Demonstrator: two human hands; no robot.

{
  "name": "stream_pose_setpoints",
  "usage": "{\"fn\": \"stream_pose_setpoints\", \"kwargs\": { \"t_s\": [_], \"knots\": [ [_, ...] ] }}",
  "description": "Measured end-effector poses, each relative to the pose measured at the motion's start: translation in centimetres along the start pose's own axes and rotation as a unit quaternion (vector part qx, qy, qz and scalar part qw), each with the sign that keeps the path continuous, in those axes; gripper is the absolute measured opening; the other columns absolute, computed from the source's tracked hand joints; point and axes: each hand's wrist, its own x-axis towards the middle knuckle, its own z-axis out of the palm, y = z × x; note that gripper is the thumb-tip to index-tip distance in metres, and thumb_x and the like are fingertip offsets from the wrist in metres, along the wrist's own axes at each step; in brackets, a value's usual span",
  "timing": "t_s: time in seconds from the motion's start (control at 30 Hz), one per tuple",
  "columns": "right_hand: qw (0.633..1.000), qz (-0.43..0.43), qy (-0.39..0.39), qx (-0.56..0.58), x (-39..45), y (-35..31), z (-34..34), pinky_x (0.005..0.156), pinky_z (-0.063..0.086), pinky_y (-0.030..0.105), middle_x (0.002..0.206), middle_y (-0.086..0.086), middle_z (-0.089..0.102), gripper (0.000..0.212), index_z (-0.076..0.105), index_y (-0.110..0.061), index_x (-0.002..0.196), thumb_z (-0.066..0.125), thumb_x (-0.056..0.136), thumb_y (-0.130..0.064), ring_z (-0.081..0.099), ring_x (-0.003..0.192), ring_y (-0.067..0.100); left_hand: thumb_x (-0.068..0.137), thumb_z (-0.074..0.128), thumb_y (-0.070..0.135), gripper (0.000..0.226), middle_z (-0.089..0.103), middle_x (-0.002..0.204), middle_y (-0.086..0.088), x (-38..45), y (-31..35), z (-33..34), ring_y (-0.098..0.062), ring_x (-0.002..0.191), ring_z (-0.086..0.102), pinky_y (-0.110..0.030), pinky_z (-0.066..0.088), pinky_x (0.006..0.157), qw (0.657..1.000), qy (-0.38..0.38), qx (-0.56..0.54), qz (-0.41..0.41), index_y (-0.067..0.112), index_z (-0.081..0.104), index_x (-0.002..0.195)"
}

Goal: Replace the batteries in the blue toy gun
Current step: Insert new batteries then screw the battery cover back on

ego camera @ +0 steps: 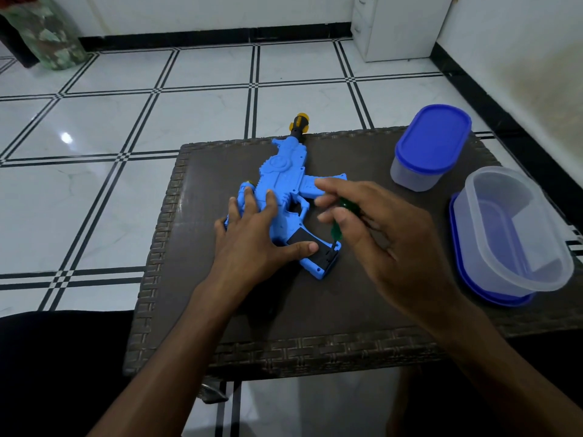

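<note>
I have the gun (284, 197) flat on the counter (315, 310), pinned under my left grip (255, 234), fingers spread and straight, thumb at the black battery cover (312, 244). My right grip (372, 228) pinches a green screwdriver (339, 222), its tip on the cover's far corner just below that grip. I judge this the unscrewing step. Next needs steady downward pressure while turning. 2 tubs (517, 234) sit right of it.

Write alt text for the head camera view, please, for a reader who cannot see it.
A right hand holds a green screwdriver at the grip of a blue toy gun, which the left hand presses onto a dark woven table. Two plastic containers stand to the right.
</note>
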Motion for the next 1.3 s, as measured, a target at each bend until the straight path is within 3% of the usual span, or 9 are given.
{"fn": "stream_pose_setpoints", "kwargs": {
  "t_s": [0.27, 0.43, 0.57, 0.7, 0.83, 1.0, 1.1, 1.2, 1.3],
  "knots": [
    [0.997, -0.026, -0.017, -0.065, 0.09, 0.25, -0.24, 0.085, 0.043, 0.014, 0.106, 0.0, 0.061, 0.033, 0.06, -0.005, 0.129, 0.051, 0.098, -0.008, 0.057, 0.097, 0.005, 0.064, 0.052, 0.082, 0.111, -0.011, 0.162, -0.005, -0.07, 0.07, -0.1, -0.03, 0.148, -0.009, -0.054, 0.007, 0.117, 1.0, -0.004, -0.002, 0.001, 0.031, 0.007, 0.153],
    [0.999, -0.004, -0.043, 0.022, -0.1, 0.4, -0.76, 0.09, 0.052, 0.034, 0.119, 0.004, 0.064, 0.039, 0.054, -0.008, 0.135, 0.046, 0.098, 0.0, 0.063, 0.11, 0.014, 0.064, 0.053, 0.081, 0.11, -0.011, 0.162, -0.004, -0.07, 0.04, -0.11, -0.03, 0.148, -0.009, -0.053, 0.007, 0.117, 1.0, -0.002, -0.002, 0.001, 0.031, 0.008, 0.152],
    [0.999, -0.015, -0.038, -0.032, -0.16, 0.8, -0.87, 0.077, 0.052, 0.03, 0.099, 0.002, 0.064, 0.031, 0.061, -0.013, 0.126, 0.058, 0.096, -0.005, 0.062, 0.092, 0.011, 0.063, 0.051, 0.083, 0.111, -0.01, 0.162, -0.004, 0.0, -0.12, -0.04, -0.03, 0.148, -0.008, -0.053, 0.008, 0.117, 1.0, 0.001, -0.002, 0.003, 0.031, 0.009, 0.152],
    [0.997, -0.016, -0.049, -0.053, 0.0, 0.74, -0.85, 0.09, 0.046, 0.019, 0.116, 0.0, 0.06, 0.033, 0.055, -0.01, 0.132, 0.047, 0.1, -0.01, 0.057, 0.108, 0.005, 0.061, 0.05, 0.084, 0.112, -0.009, 0.162, -0.005, 0.02, -0.13, 0.09, -0.03, 0.148, -0.007, -0.053, 0.008, 0.117, 1.0, 0.005, -0.002, 0.004, 0.031, 0.01, 0.152],
    [0.998, -0.008, -0.055, 0.004, -0.23, 0.56, -0.99, 0.095, 0.05, 0.03, 0.123, 0.005, 0.063, 0.039, 0.055, -0.005, 0.133, 0.045, 0.097, 0.006, 0.061, 0.114, 0.011, 0.062, 0.051, 0.083, 0.112, -0.01, 0.162, -0.004, -0.06, -0.09, 0.04, -0.03, 0.148, -0.008, -0.053, 0.007, 0.117, 1.0, 0.003, -0.002, 0.002, 0.032, 0.009, 0.152],
    [0.998, -0.023, -0.041, -0.05, -0.09, 0.95, -0.97, 0.078, 0.053, 0.028, 0.1, 0.002, 0.065, 0.029, 0.062, -0.013, 0.124, 0.06, 0.095, -0.009, 0.063, 0.093, 0.01, 0.063, 0.051, 0.083, 0.111, -0.011, 0.162, -0.004, -0.11, -0.05, -0.02, -0.029, 0.148, -0.009, -0.053, 0.006, 0.117, 1.0, 0.002, -0.008, 0.003, 0.032, 0.009, 0.152],
    [0.997, -0.017, -0.053, -0.055, -0.06, 0.75, -0.94, 0.089, 0.048, 0.022, 0.114, 0.001, 0.063, 0.036, 0.056, -0.011, 0.132, 0.056, 0.097, -0.02, 0.059, 0.106, 0.006, 0.063, 0.052, 0.081, 0.111, -0.011, 0.162, -0.004, -0.17, 0.01, -0.06, -0.03, 0.148, -0.008, -0.053, 0.006, 0.117, 1.0, 0.001, -0.006, 0.005, 0.031, 0.009, 0.152],
    [0.997, -0.009, -0.074, -0.008, -0.27, 0.53, -0.86, 0.103, 0.043, 0.022, 0.131, 0.004, 0.059, 0.04, 0.049, -0.004, 0.139, 0.045, 0.099, 0.0, 0.055, 0.123, 0.008, 0.064, 0.053, 0.08, 0.11, -0.011, 0.162, -0.004, -0.16, 0.1, -0.13, -0.029, 0.148, -0.009, -0.052, 0.004, 0.116, 1.0, 0.001, -0.007, 0.002, 0.031, 0.009, 0.152],
    [0.998, -0.006, -0.064, -0.006, -0.19, 0.64, -0.9, 0.092, 0.05, 0.022, 0.115, 0.005, 0.066, 0.045, 0.056, -0.005, 0.133, 0.052, 0.092, 0.015, 0.064, 0.108, 0.01, 0.063, 0.052, 0.082, 0.112, -0.011, 0.162, -0.004, -0.07, 0.07, -0.09, -0.029, 0.148, -0.009, -0.052, 0.005, 0.116, 1.0, -0.001, -0.006, 0.002, 0.031, 0.008, 0.152]
  ]
}}
